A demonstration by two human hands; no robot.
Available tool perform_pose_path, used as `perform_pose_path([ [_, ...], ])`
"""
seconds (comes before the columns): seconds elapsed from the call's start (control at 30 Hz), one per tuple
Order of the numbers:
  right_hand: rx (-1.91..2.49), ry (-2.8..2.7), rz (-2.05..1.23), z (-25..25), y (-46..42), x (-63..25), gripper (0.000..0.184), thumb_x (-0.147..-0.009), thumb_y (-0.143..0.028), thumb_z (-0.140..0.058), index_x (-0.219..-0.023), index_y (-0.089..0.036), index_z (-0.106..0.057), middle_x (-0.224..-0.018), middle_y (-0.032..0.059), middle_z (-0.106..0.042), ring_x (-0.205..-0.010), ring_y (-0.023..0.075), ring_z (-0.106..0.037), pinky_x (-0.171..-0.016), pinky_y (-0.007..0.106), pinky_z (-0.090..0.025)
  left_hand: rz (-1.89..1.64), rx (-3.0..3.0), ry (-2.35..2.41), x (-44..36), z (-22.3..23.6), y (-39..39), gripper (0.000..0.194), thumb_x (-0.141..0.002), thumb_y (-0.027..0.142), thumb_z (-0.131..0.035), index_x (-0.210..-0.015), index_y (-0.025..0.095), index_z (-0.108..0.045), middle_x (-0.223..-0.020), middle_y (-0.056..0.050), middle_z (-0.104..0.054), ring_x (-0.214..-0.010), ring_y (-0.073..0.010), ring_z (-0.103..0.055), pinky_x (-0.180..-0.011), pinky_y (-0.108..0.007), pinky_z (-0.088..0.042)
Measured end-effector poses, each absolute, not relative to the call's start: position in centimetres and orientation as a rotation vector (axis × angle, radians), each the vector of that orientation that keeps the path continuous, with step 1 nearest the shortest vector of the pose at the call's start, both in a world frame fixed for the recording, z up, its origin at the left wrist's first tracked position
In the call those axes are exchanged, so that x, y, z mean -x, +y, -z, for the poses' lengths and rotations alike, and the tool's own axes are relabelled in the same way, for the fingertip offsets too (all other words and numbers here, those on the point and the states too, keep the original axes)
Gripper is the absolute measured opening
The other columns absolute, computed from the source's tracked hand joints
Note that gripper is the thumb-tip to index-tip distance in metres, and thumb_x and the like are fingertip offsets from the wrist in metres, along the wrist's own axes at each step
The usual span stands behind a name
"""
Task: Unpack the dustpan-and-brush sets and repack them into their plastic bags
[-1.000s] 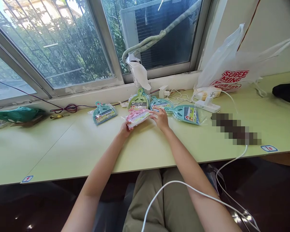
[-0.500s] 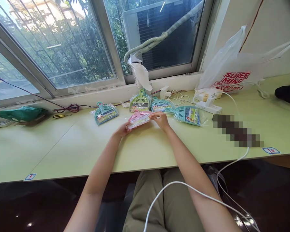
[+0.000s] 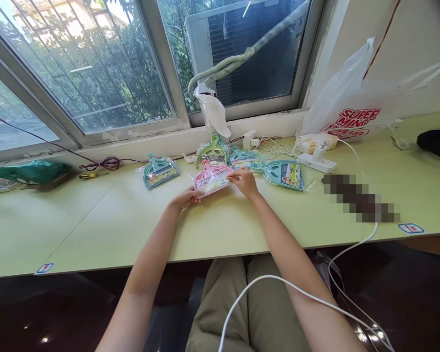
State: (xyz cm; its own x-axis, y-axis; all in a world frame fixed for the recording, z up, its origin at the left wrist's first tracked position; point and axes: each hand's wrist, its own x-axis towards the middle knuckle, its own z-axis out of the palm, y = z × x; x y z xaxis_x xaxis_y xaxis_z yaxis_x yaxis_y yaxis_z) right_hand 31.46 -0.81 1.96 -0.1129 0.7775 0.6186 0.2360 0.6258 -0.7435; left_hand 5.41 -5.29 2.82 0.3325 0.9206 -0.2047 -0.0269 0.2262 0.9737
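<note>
A pink mini dustpan set (image 3: 210, 177) in clear wrap is held above the pale green desk (image 3: 95, 220), tilted up toward me. My left hand (image 3: 185, 198) pinches its lower left corner. My right hand (image 3: 245, 181) grips its right edge. Behind it lie a green dustpan set (image 3: 211, 151) and a teal dustpan set (image 3: 244, 157). Another teal dustpan set (image 3: 160, 171) lies to the left, and a larger blue dustpan set (image 3: 284, 173) to the right.
A white plastic bag (image 3: 352, 102) with red lettering stands at the back right beside a white power strip (image 3: 315, 161) and cables. A white cable (image 3: 278, 288) runs across my lap. A green bag (image 3: 29, 172) and a screwdriver (image 3: 90, 175) lie at the far left.
Both hands have lifted the pink set off the desk and tipped its front face up toward me; the other sets have stayed where they were.
</note>
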Motion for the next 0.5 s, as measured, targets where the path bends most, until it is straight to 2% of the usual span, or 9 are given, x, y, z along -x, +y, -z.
perform_pose_path([
  [0.07,0.857,-1.710,-0.489,-1.93,-0.85,-31.35,0.007,-0.077,-0.029,-0.070,-0.072,-0.030,-0.074,-0.070,0.0025,-0.066,-0.093,0.0254,-0.054,-0.093,0.044,-0.042,-0.839,-1.189,0.990,-5.35,-2.79,-5.23,0.033,-0.065,0.018,-0.078,-0.093,0.009,-0.062,-0.084,-0.012,-0.071,-0.045,-0.0052,-0.053,-0.041,-0.015,-0.045],
  [0.13,0.872,-1.726,-0.402,-1.93,-0.92,-31.21,0.008,-0.079,-0.029,-0.068,-0.074,-0.029,-0.074,-0.088,0.0045,-0.067,-0.101,0.0265,-0.053,-0.097,0.046,-0.040,-0.832,-1.240,0.973,-5.28,-2.86,-5.30,0.033,-0.065,0.022,-0.078,-0.090,0.009,-0.062,-0.079,-0.009,-0.069,-0.045,-0.0050,-0.051,-0.039,-0.014,-0.040],
  [0.23,0.908,-1.711,-0.293,-1.86,-0.91,-31.02,0.007,-0.077,-0.028,-0.070,-0.072,-0.026,-0.073,-0.112,0.0062,-0.060,-0.114,0.0279,-0.049,-0.105,0.048,-0.035,-0.817,-1.299,0.962,-5.13,-3.10,-5.58,0.034,-0.066,0.026,-0.078,-0.091,0.011,-0.062,-0.075,-0.006,-0.066,-0.046,-0.0053,-0.051,-0.038,-0.014,-0.033],
  [0.4,0.890,-1.670,-0.343,-1.50,-0.46,-30.79,0.005,-0.075,-0.027,-0.072,-0.071,-0.023,-0.072,-0.113,0.0075,-0.056,-0.117,0.0270,-0.049,-0.107,0.046,-0.035,-0.799,-1.367,0.915,-4.82,-3.22,-5.78,0.036,-0.068,0.027,-0.077,-0.097,0.012,-0.061,-0.084,-0.008,-0.067,-0.049,-0.0047,-0.050,-0.042,-0.016,-0.033],
  [0.5,0.851,-1.625,-0.434,-1.34,-0.26,-30.67,0.006,-0.073,-0.028,-0.072,-0.071,-0.022,-0.071,-0.113,0.0072,-0.055,-0.114,0.0244,-0.052,-0.105,0.042,-0.039,-0.809,-1.389,0.921,-4.75,-3.01,-5.63,0.038,-0.069,0.029,-0.077,-0.099,0.012,-0.061,-0.087,-0.009,-0.067,-0.050,-0.0048,-0.049,-0.043,-0.017,-0.034],
])
